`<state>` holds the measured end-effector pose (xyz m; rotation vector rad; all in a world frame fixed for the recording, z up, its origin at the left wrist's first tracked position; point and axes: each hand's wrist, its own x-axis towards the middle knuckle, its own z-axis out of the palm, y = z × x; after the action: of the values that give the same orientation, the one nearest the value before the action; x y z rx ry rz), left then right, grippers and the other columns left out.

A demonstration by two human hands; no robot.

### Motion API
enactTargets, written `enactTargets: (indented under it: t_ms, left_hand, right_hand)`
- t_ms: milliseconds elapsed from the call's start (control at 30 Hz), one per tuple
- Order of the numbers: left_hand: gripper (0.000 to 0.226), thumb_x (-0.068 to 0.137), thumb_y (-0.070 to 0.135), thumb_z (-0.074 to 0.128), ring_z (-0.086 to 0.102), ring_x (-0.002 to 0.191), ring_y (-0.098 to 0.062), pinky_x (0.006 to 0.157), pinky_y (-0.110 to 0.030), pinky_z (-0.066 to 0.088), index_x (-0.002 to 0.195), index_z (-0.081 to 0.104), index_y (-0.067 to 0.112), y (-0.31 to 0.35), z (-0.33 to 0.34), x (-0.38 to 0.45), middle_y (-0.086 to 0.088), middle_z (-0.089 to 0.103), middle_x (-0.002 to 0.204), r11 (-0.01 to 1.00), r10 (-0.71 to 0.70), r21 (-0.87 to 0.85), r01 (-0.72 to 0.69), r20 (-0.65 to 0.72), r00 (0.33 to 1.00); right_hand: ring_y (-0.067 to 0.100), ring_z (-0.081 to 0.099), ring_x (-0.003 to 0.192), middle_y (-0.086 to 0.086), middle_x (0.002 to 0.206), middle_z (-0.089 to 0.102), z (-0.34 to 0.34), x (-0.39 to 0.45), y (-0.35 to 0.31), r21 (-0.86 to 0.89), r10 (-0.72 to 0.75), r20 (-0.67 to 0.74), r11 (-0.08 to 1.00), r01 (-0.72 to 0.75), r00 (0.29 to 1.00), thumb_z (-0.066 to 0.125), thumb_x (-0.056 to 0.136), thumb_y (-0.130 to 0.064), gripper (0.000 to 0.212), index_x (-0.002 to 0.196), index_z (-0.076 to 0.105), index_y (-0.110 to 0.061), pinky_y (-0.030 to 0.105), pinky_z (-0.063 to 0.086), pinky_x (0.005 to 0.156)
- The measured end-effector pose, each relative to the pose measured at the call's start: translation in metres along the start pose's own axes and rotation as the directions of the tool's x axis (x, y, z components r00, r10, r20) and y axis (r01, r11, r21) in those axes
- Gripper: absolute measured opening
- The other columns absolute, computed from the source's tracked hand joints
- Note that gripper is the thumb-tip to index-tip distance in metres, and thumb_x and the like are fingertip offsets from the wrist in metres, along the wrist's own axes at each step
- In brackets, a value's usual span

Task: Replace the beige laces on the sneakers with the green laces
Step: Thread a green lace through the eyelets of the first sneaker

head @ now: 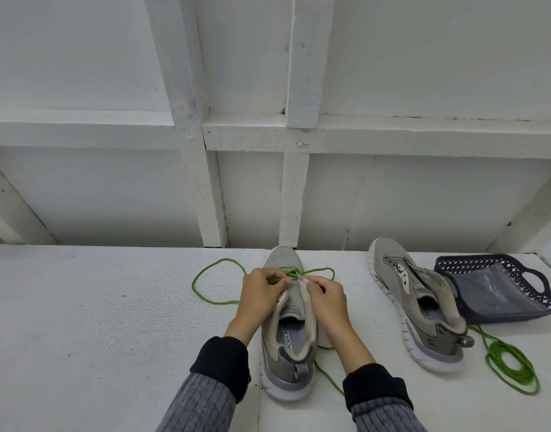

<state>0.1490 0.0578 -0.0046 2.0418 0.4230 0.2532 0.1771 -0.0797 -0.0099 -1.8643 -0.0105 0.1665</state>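
"MORY FO", cut off at both ends, is read on the insole [289,333] of the sneaker [288,338] between both wrists; lettering in the other sneaker [424,310] is illegible.

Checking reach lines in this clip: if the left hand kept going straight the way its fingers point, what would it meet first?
The left hand points up and right, so it would probably meet the green lace crossing the sneaker first, then the right hand's fingertips; depth is unclear.

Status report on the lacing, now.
Left hand pinches green lace at near sneaker; right hand grips its eyelet edge. Second sneaker unlaced, spare lace coiled beside. Nothing blocking.
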Motion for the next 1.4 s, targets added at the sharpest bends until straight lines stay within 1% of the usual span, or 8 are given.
enactTargets:
  t_ms: [400, 567, 767, 900, 1100, 1233, 1333, 1400]
  left_hand:
    - [0.003, 0.081, 0.025, 0.078, 0.061, 0.069, 0.009, 0.063, -0.007, 0.043, 0.081, 0.079, 0.023, -0.004, 0.010, 0.006, 0.015, 0.070, 0.072, 0.999, 0.032, -0.015, -0.031, 0.043, 0.999]
    - [0.004, 0.082, 0.029, 0.076, 0.062, 0.074, 0.006, 0.065, -0.008, 0.042, 0.083, 0.079, 0.026, -0.006, 0.009, 0.010, 0.017, 0.071, 0.074, 1.000, 0.020, -0.007, -0.020, 0.080, 0.997]
    - [0.009, 0.089, 0.025, 0.070, 0.060, 0.075, 0.012, 0.066, -0.005, 0.040, 0.091, 0.078, 0.021, -0.013, 0.002, 0.009, 0.016, 0.072, 0.080, 0.998, 0.045, -0.045, -0.039, 0.124, 0.991]
    - [0.009, 0.090, 0.019, 0.068, 0.061, 0.076, 0.014, 0.070, -0.002, 0.042, 0.094, 0.076, 0.022, -0.014, -0.002, 0.005, 0.018, 0.070, 0.081, 0.994, 0.069, -0.091, -0.060, 0.096, 0.993]
    - [0.008, 0.089, 0.022, 0.070, 0.062, 0.079, 0.010, 0.069, -0.003, 0.043, 0.091, 0.075, 0.027, -0.017, 0.000, 0.003, 0.018, 0.070, 0.081, 0.996, 0.066, -0.070, -0.061, 0.068, 0.995]
    - [0.008, 0.090, 0.022, 0.069, 0.064, 0.082, 0.008, 0.071, -0.004, 0.044, 0.092, 0.076, 0.025, -0.017, -0.002, 0.001, 0.016, 0.072, 0.086, 0.992, 0.089, -0.087, -0.088, 0.012, 0.996]
    - [0.008, 0.090, 0.018, 0.069, 0.064, 0.081, 0.008, 0.070, -0.005, 0.044, 0.092, 0.076, 0.020, -0.017, -0.009, -0.001, 0.013, 0.073, 0.087, 0.987, 0.100, -0.126, -0.105, -0.048, 0.994]
    - [0.009, 0.090, 0.015, 0.068, 0.064, 0.081, 0.008, 0.069, -0.005, 0.044, 0.093, 0.076, 0.019, -0.019, -0.014, -0.002, 0.013, 0.073, 0.087, 0.984, 0.099, -0.138, -0.108, -0.073, 0.992]
  right_hand:
    - [0.011, 0.062, 0.099, -0.003, 0.102, 0.070, -0.001, 0.002, 0.006, 0.033, -0.034, 0.021, 0.999, 0.033, 0.999, 0.054, 0.095, -0.014, 0.021, 0.108, 0.071, -0.014, 0.019, 0.048, 0.083]
    - [0.014, 0.067, 0.085, 0.005, 0.088, 0.074, 0.000, 0.006, 0.003, 0.275, 0.113, 0.079, 0.952, -0.131, 0.990, 0.050, 0.099, -0.034, 0.031, 0.093, 0.073, -0.015, 0.026, 0.053, 0.075]
    - [0.020, 0.066, 0.089, 0.006, 0.088, 0.072, 0.003, 0.018, 0.003, 0.255, 0.045, 0.143, 0.964, -0.081, 0.989, 0.063, 0.090, -0.007, 0.011, 0.086, 0.072, -0.013, 0.029, 0.055, 0.079]
    - [0.020, 0.065, 0.085, 0.003, 0.083, 0.069, 0.002, 0.022, 0.003, 0.194, -0.008, 0.006, 0.981, 0.007, 1.000, 0.061, 0.092, -0.009, 0.013, 0.082, 0.066, -0.016, 0.032, 0.056, 0.080]
    - [0.012, 0.063, 0.066, 0.004, 0.077, 0.062, -0.033, 0.023, -0.040, 0.453, -0.132, -0.191, 0.867, 0.206, 0.973, 0.043, 0.102, -0.013, 0.015, 0.091, 0.052, -0.010, 0.025, 0.057, 0.069]
    - [0.010, 0.043, 0.063, -0.003, 0.074, 0.049, -0.045, 0.024, -0.044, 0.015, -0.261, -0.074, 0.965, 0.263, 0.962, 0.041, 0.102, -0.020, 0.015, 0.093, 0.052, -0.017, 0.026, 0.040, 0.060]
    - [0.012, 0.050, 0.083, -0.004, 0.091, 0.053, -0.032, 0.025, -0.019, -0.379, -0.237, 0.262, 0.866, 0.326, 0.935, 0.049, 0.099, -0.028, 0.017, 0.109, 0.060, -0.018, 0.026, 0.039, 0.072]
    - [0.015, 0.049, 0.094, -0.002, 0.095, 0.051, -0.025, 0.026, -0.006, -0.484, -0.233, 0.318, 0.794, 0.369, 0.919, 0.055, 0.097, -0.027, 0.013, 0.102, 0.065, -0.021, 0.026, 0.037, 0.076]
